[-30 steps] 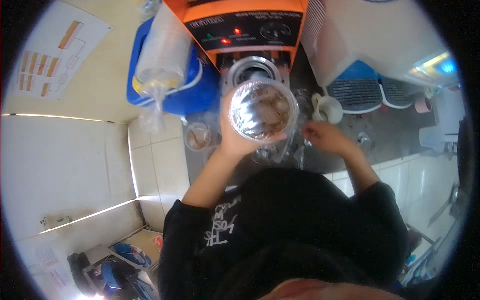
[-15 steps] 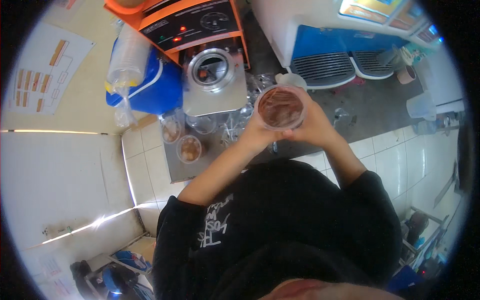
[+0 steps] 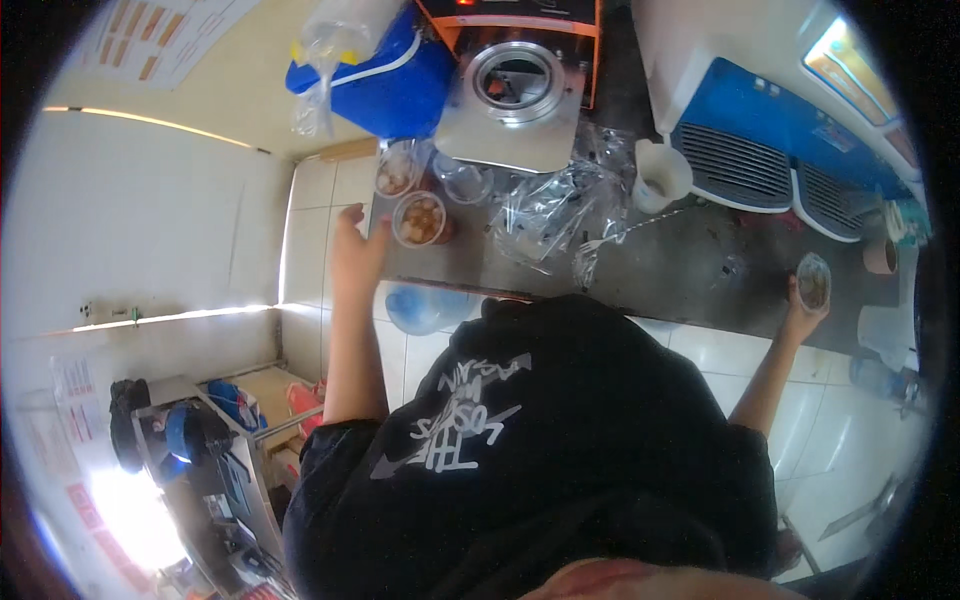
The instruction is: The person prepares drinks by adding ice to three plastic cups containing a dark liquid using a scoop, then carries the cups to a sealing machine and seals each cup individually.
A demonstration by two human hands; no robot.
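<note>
Out at the far right of the counter, my right hand [image 3: 800, 318] is closed around a clear plastic cup [image 3: 814, 282] with a shiny top and a brownish drink inside. My left hand [image 3: 357, 250] is open at the counter's left end, thumb and fingers apart and nothing between them. Just right of its thumb stands a plastic cup of brown iced drink [image 3: 418, 219]. Behind that are another iced cup [image 3: 398, 170] and a clear empty-looking plastic cup or lid [image 3: 463, 180].
An orange cup-sealing machine [image 3: 514, 85] stands at the back beside a blue cooler box [image 3: 385, 90]. Crumpled clear plastic [image 3: 545, 215], a twisted-handled fork-ended bar spoon [image 3: 625, 232] and a white pitcher [image 3: 660, 176] lie mid-counter. A blue-backed dispenser [image 3: 735, 165] stands back right.
Both hands held a cup at the middle; now they are wide apart. My right hand has carried a cup far right, while my left has let go and moved left. The view has shifted.
</note>
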